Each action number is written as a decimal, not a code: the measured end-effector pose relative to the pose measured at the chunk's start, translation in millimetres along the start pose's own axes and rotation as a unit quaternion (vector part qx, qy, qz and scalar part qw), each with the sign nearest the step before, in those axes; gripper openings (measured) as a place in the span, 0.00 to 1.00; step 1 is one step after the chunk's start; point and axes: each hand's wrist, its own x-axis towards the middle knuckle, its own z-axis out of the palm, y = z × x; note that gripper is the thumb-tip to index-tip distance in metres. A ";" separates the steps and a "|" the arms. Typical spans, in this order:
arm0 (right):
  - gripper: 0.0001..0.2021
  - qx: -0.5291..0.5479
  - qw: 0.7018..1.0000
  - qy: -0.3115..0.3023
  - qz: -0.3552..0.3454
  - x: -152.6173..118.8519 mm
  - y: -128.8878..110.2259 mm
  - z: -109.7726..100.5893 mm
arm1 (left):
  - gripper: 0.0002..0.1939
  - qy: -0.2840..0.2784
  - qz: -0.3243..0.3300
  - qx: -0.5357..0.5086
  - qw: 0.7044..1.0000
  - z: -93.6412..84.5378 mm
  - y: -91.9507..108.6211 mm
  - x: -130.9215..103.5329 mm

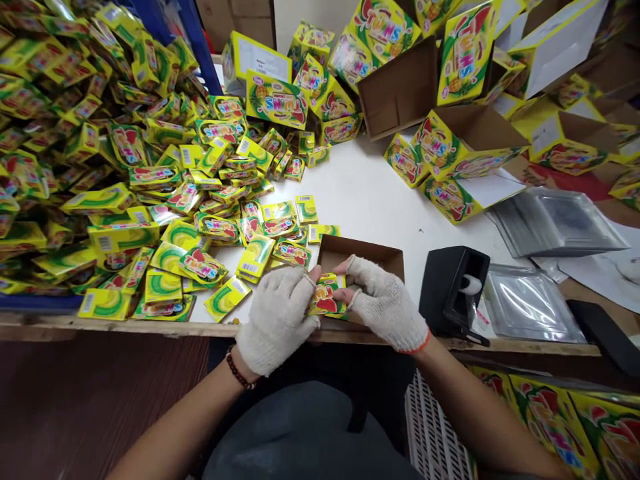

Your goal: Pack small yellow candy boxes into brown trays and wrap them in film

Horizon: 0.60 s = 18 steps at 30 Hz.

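Observation:
Both my hands wear white knit gloves with bare fingertips. My left hand [281, 319] and my right hand [384, 301] grip a small yellow-green candy box [327, 295] with a watermelon print from either side. It sits at the near end of an open brown-walled carton [367, 250] by the table's front edge. My right thumb and fingers pinch the candy box's right end, while my left fingers close at its left end, partly hidden by the glove. Several loose candy boxes [255, 257] lie just left of the carton.
A big heap of candy boxes [115, 147] fills the left side. Larger printed display cartons [445, 143] are piled at the back right. A black tape dispenser [453, 287], clear plastic trays [530, 303] and a stack of plastic trays [565, 223] stand to the right on the white table [360, 187].

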 end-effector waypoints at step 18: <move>0.13 0.130 0.989 0.063 0.014 0.6 14.4 17.1 | 0.27 0.018 0.012 -0.023 1.000 6.5 0.9 -6.0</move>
